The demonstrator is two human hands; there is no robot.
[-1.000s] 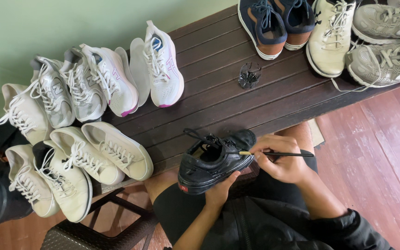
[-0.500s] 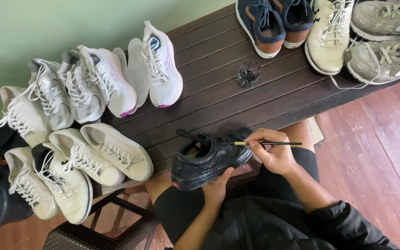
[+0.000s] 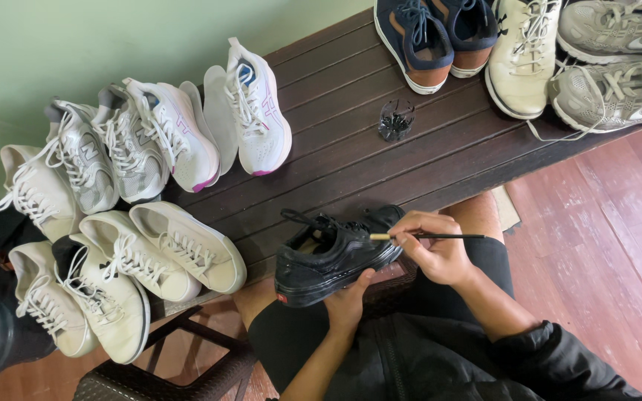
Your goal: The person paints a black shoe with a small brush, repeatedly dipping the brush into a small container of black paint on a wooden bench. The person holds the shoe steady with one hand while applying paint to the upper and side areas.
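left hand (image 3: pixel 347 301): I cup the black shoe (image 3: pixel 332 256) from below, steadying it.
right hand (image 3: pixel 436 249): I pinch the brush (image 3: pixel 429 236), tip on shoe.

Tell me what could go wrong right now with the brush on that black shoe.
The black shoe is propped only by the left hand from below, over the lap; it might tip or slip while the right hand works the thin brush along its side. The small dark pot stands unguarded on the slatted bench near the navy shoes; a stray reach could knock it over.
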